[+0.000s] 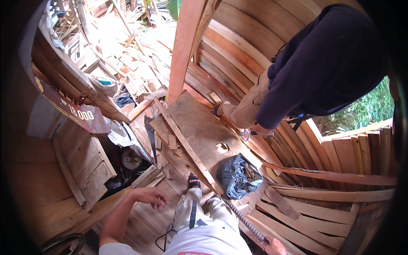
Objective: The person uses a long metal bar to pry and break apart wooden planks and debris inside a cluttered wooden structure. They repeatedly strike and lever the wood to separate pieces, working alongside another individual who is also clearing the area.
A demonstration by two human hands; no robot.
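At the lower right, my right hand (274, 246) is closed round the near end of a ribbed steel bar (247, 222). The bar slants up and left, its far end close to the end of a long narrow plank (187, 146) by my feet. My left hand (151, 196) hangs in the air over the wooden floor, its fingers loosely bent and apart, holding nothing. Beneath the plank lies a worn plywood sheet (199, 121) with a hole near its right edge. A black plastic bag (240, 176) of wood scraps sits just right of my feet.
A person in a dark blue top (323, 68) bends over at the right, beside the slatted board wall (238, 46). A handsaw (151, 138) lies left of the plank. An upright post (182, 51) stands ahead. A maroon sign (70, 106) hangs at the left; scrap wood (127, 59) litters the ground beyond.
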